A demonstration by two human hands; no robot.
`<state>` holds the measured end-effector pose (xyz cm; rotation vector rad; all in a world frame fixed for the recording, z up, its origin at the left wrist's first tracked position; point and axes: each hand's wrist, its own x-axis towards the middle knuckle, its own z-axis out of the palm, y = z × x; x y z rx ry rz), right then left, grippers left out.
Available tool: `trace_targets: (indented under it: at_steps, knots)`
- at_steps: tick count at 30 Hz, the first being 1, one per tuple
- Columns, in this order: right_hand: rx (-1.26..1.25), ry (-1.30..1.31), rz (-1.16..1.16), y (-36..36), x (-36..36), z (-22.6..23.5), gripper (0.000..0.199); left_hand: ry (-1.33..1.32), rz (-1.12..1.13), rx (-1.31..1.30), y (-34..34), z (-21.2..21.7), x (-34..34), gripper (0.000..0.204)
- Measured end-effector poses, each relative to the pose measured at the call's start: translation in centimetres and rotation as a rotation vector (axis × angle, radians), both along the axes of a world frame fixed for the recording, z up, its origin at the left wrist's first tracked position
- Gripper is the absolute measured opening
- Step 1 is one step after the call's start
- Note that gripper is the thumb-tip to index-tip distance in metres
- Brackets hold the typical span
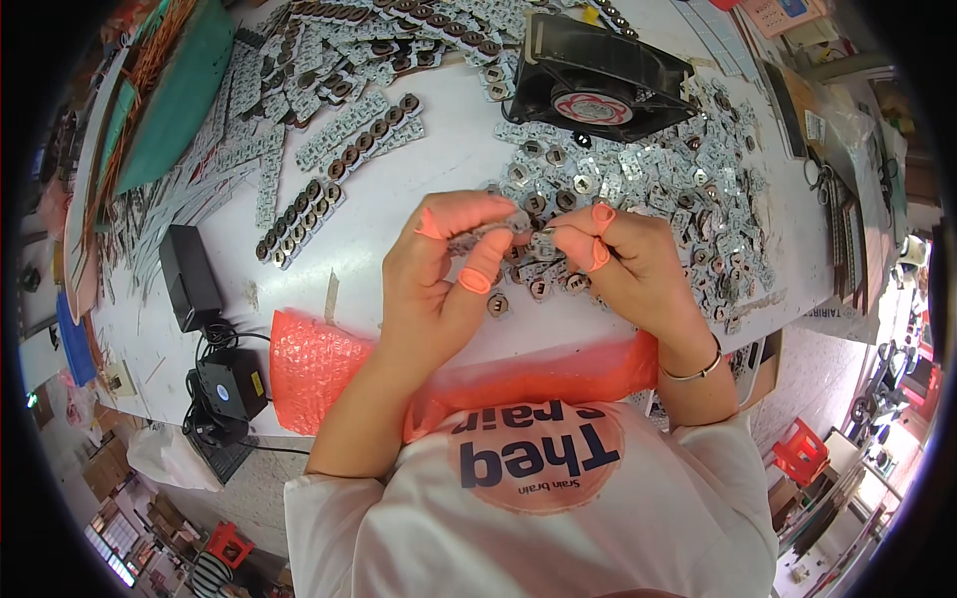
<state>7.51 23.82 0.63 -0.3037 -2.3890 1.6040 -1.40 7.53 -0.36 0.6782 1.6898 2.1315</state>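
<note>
My left hand (pixel 431 281), with orange finger cots on thumb and fingertips, is closed around a short strip of small silver-grey circuit boards (pixel 469 242). Its far end points toward my right hand (pixel 638 269), which also wears orange finger cots. The right thumb and forefinger pinch together close to that end; what lies between them is too small and hidden to make out. Both hands are over the near edge of a spread heap of loose small circuit boards (pixel 638 179), many carrying a dark round part.
A black fan (pixel 603 78) stands on the heap. Board strips (pixel 339 149) lie at the left, more piled behind. A teal basin (pixel 179 95), a black box (pixel 189 277) and a cabled black adapter (pixel 231 384) are at the left. Red bubble wrap (pixel 317 374) lines the front edge.
</note>
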Motion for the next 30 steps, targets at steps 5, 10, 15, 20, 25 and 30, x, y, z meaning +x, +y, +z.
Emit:
trace_targets:
  at_steps: [5, 10, 15, 20, 25, 30]
  knots:
    - [0.107, 0.072, -0.058, 0.5, 0.3, 0.3, 0.011, 0.227, -0.076, -0.183, -0.6, -0.5, -0.5, 0.019]
    - [-0.172, -0.036, 0.098, 0.6, 0.6, 0.5, 0.010, -0.070, -0.186, -0.017, -0.8, -0.3, -0.5, 0.022]
    - [-0.051, 0.006, 0.136, 0.6, 0.2, 0.6, 0.010, -0.183, -0.225, -0.038, -0.9, -0.4, -0.5, 0.024]
    - [0.163, 0.095, 0.142, 0.1, 0.2, 0.5, 0.009, -0.350, -0.214, -0.090, -1.0, 0.2, -0.7, 0.022]
    - [-0.707, -0.197, 0.154, 0.2, 0.7, 1.4, 0.015, -0.535, -0.363, 0.040, -1.4, 0.0, -0.6, 0.023]
    - [-0.318, -0.083, 0.064, -0.2, 0.6, 0.5, 0.017, -0.071, -0.084, 0.088, -0.1, -0.1, 0.3, 0.020]
